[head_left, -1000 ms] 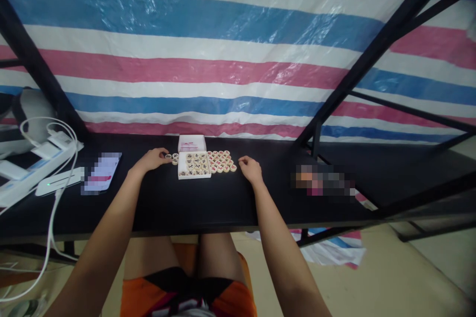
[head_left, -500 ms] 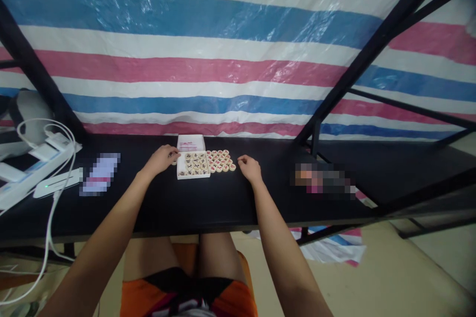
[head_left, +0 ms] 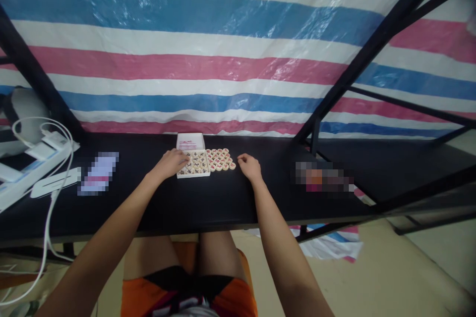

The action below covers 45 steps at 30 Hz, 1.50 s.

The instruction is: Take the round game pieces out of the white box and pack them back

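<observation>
Discs (head_left: 198, 160) lay in white box (head_left: 193, 175), left hand (head_left: 171, 163) over its edge

The open box stood on a black table (head_left: 174, 208) in front of the seated person, its discs lettered in dark characters and set in rows. Just behind it lay a white lid (head_left: 190, 138) with pink printing on its surface. Close against the box's right side sat a block of red-lettered discs (head_left: 220, 160), packed together in several rows on the table top.

The left hand came in from the left, palm down, its fingers bent over the left part of the box and covering some of what lay there. The right hand (head_left: 251, 167) rested on the table just to the right of the red-lettered block, fingers loosely curled and apart from the nearest pieces. At this size it could not be told how far either hand's fingertips were parted, or whether they had hold of a disc.

Off to the left lay a flat, pixelated object (head_left: 98, 173), a slim white device (head_left: 55, 182) and a white power strip (head_left: 35, 171) with white cables (head_left: 47, 237). Another pixelated object (head_left: 323, 177) sat well to the right. Behind everything hung a sheet (head_left: 186, 67) striped in red, white and blue.
</observation>
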Each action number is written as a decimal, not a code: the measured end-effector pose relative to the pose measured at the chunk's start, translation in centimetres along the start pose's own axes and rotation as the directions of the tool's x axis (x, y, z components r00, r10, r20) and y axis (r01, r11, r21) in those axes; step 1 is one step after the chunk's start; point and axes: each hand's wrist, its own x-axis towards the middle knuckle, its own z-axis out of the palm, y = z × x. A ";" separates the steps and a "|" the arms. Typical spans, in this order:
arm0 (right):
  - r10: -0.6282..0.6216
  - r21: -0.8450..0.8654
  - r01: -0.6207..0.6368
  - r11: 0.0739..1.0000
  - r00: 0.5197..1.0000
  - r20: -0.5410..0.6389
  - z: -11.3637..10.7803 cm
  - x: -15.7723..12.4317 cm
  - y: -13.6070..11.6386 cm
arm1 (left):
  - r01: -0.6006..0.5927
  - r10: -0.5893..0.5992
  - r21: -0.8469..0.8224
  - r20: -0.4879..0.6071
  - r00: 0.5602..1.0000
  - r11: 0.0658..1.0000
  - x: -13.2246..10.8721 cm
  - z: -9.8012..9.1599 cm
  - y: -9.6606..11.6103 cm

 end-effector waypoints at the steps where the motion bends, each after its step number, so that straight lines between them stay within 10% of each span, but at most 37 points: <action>1: 0.001 0.000 -0.001 1.000 1.000 0.000 0.0 0.0 0.0 | 0.004 -0.004 0.018 0.005 1.000 1.000 0.0 0.0 0.1; 23: -0.008 -0.006 0.008 1.000 1.000 -0.007 0.0 0.0 0.0 | -0.032 0.027 0.081 0.066 0.997 0.996 0.3 0.9 0.7; 35: -0.013 0.005 0.013 1.000 1.000 -0.006 0.0 0.0 0.1 | 0.214 -0.250 -0.160 -0.268 0.930 0.964 -0.9 -2.2 -4.2; 45: -0.011 0.008 0.011 1.000 1.000 -0.010 0.0 0.0 0.2 | 0.525 -0.523 -0.144 0.054 0.850 0.839 -2.5 -2.5 -8.3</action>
